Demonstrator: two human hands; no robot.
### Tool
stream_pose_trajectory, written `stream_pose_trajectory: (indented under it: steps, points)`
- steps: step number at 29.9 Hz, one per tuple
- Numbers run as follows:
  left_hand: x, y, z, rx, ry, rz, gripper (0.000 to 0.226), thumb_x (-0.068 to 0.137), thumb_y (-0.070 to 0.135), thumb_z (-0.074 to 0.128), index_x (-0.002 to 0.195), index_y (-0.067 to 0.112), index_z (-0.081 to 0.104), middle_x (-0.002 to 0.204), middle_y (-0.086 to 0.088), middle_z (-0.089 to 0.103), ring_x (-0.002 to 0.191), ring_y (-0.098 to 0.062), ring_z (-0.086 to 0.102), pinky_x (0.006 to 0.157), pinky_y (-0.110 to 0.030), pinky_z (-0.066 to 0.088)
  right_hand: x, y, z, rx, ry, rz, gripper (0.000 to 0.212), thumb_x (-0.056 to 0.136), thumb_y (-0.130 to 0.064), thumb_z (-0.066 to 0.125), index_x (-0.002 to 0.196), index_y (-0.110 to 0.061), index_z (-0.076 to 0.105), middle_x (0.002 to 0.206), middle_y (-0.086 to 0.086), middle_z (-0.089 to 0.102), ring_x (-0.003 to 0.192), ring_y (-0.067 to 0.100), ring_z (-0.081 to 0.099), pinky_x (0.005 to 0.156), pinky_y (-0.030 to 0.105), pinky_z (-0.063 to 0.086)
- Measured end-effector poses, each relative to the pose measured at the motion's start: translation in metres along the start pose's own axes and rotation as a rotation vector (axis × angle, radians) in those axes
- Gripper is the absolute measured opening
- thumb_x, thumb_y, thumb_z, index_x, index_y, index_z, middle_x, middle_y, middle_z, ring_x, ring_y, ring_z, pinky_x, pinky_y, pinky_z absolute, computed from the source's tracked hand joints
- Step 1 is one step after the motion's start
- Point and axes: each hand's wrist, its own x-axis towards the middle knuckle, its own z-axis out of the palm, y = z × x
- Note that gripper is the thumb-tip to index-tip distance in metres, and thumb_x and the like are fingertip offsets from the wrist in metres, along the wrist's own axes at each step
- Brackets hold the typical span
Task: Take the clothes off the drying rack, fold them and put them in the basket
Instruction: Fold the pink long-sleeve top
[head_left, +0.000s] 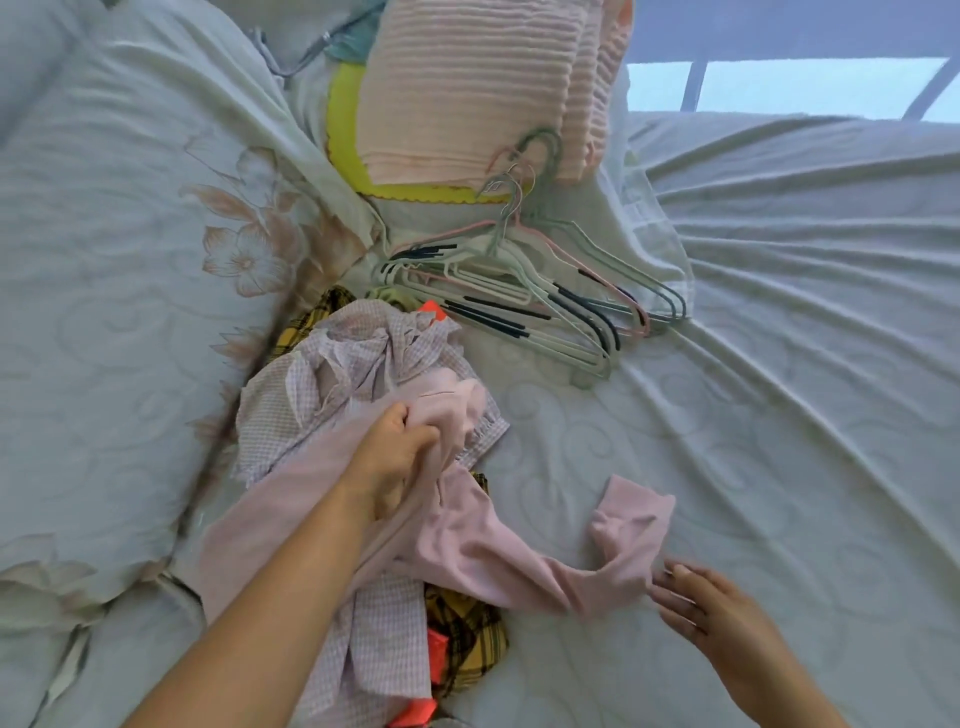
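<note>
Hangers (506, 307), floral pillow (130, 260), bedsheet (779, 364)

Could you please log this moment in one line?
left hand: grips pink garment | right hand: touches its sleeve | lilac checked garment: crumpled beneath

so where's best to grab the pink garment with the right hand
Take the loose end of the pink garment, coming in from the right. It lies free on the sheet, clear of the pile, while the left hand grips the bunched middle.
</note>
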Motion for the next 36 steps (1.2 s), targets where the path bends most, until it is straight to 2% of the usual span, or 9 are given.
stream_pose_trajectory:
  steps: [3,5,11,14,18,22,26,31,36]
  points:
    - [-0.063,0.051,0.006,-0.425,-0.203,0.042,0.022,0.088,-0.008,0.042,0.101,0.006,0.053,0.081,-0.015,0.063,0.068,-0.021,0.063,0.062,-0.029,0.053,-0.030,-0.021,-0.007,-0.092,-0.045,-0.162,0.068,0.046,-0.048,0.087,0.094,-0.009,0.060,0.095,0.011,0.072,0.070,0.012,0.070,0.056,0.017,0.055]
    - [-0.101,0.088,0.009,-0.542,-0.313,0.106,0.026,0.076,-0.005,0.051,0.100,0.004,0.057,0.083,-0.016,0.063,0.072,-0.024,0.064,0.068,-0.033,0.055,-0.055,-0.044,-0.009,-0.141,-0.067,-0.314,0.101,0.018,-0.063,0.086,0.104,-0.017,0.060,0.101,0.002,0.072,0.086,0.013,0.069,0.065,0.021,0.056]
    - [-0.218,0.190,0.024,-0.579,-0.556,0.335,0.073,0.035,0.017,0.088,0.101,0.001,0.059,0.097,-0.021,0.062,0.086,-0.029,0.063,0.075,-0.037,0.055,-0.150,-0.124,-0.004,-0.413,-0.152,-0.782,0.098,0.042,-0.061,0.083,0.126,-0.044,0.035,0.133,-0.016,0.043,0.115,-0.009,0.047,0.086,0.008,0.044]
    - [-0.271,0.232,0.027,-0.546,-0.583,0.466,0.070,0.035,0.022,0.089,0.096,0.003,0.060,0.102,-0.020,0.059,0.092,-0.030,0.060,0.078,-0.037,0.054,-0.185,-0.150,-0.020,-0.611,-0.073,-0.943,0.106,0.043,-0.055,0.073,0.132,-0.049,0.016,0.143,-0.014,0.028,0.131,0.003,0.031,0.105,0.020,0.032]
    - [-0.331,0.278,0.034,-0.587,-0.607,0.592,0.037,0.042,0.008,0.071,0.079,0.011,0.074,0.093,-0.011,0.068,0.087,-0.022,0.065,0.075,-0.032,0.055,-0.236,-0.186,-0.051,-0.410,-0.137,-0.876,0.134,0.015,-0.068,0.082,0.132,-0.041,0.021,0.126,-0.024,0.036,0.112,-0.001,0.044,0.081,0.008,0.044]
    - [-0.381,0.316,0.047,-0.628,-0.709,0.723,0.028,0.041,0.009,0.062,0.065,0.009,0.075,0.072,-0.006,0.072,0.070,-0.015,0.070,0.060,-0.024,0.056,-0.273,-0.234,-0.077,-0.338,-0.153,-0.847,0.096,0.047,-0.080,0.065,0.131,-0.042,0.040,0.127,-0.018,0.050,0.107,-0.004,0.053,0.093,0.017,0.042]
    - [-0.402,0.348,0.063,-0.594,-0.884,0.830,0.028,0.048,0.012,0.076,0.076,0.011,0.074,0.077,-0.007,0.070,0.076,-0.017,0.068,0.069,-0.029,0.057,-0.284,-0.244,-0.086,-0.570,-0.226,-0.765,0.059,0.065,-0.070,0.066,0.107,-0.029,0.068,0.106,0.002,0.069,0.103,0.019,0.063,0.096,0.040,0.047]
    - [-0.394,0.371,0.087,-0.649,-0.604,0.761,0.020,0.084,0.008,0.056,0.071,0.018,0.068,0.074,-0.006,0.065,0.077,-0.020,0.059,0.073,-0.033,0.056,-0.290,-0.217,-0.074,-0.281,-0.314,-0.750,0.026,0.078,-0.024,0.072,0.086,-0.005,0.057,0.068,0.003,0.052,0.064,0.014,0.051,0.059,0.025,0.043]
    - [-0.357,0.360,0.064,-0.121,-0.359,0.956,0.032,0.071,0.021,0.074,0.097,0.032,0.058,0.096,-0.003,0.061,0.078,-0.016,0.061,0.072,-0.028,0.054,-0.325,-0.257,-0.095,-0.225,0.144,-1.035,0.030,0.094,-0.023,0.054,0.080,0.004,0.055,0.070,0.010,0.049,0.059,0.013,0.043,0.049,0.022,0.034]
